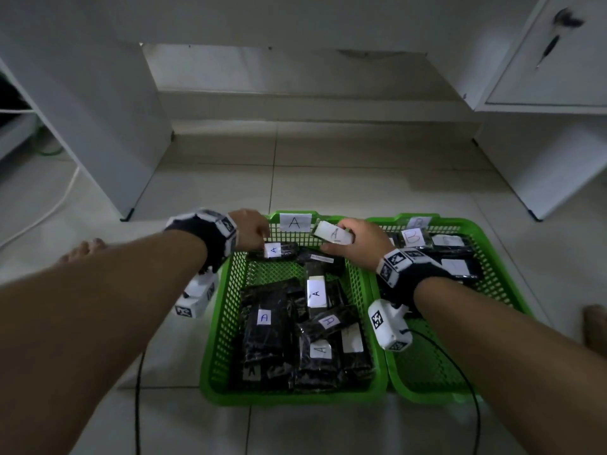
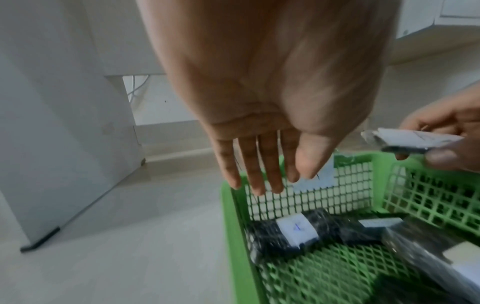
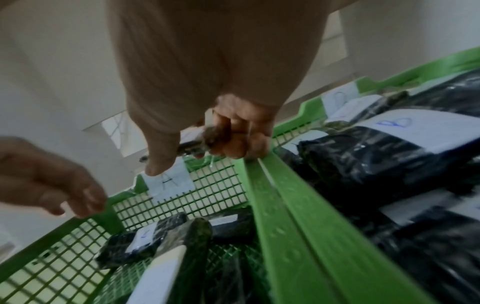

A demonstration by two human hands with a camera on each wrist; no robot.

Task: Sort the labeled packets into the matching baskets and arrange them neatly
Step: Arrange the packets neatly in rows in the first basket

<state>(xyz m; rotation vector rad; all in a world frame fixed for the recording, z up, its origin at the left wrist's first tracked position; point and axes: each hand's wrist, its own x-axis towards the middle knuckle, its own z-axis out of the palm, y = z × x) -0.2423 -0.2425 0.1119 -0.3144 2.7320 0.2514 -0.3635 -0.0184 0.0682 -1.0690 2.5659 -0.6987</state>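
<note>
Two green baskets sit side by side on the tiled floor, rims touching: the A basket (image 1: 216,326) on the left, the B basket (image 1: 486,244) on the right. Both already hold black wrapped packets; those in the A basket lie at mixed angles, some overlapping.

Right hand (image 1: 361,244) pinches one A-labelled packet (image 1: 333,234) between thumb and curled fingers, held above the far end of the A basket, near its paper A tag (image 1: 295,222). Label matches the basket, so the drop is correct.

Left hand (image 2: 259,160) has straight, relaxed fingers and holds nothing; it hovers over the far-left corner, just above another A packet (image 2: 296,228) lying along the far wall.

Likely step: place the held packet. To do it well, the person should lower it flat into the bare mesh beside that far-wall packet, label up, long edge parallel to its neighbour, not dropped onto the pile. The free hand can square the neighbour against the wall. The wrap looks slippery, so release low.
</note>
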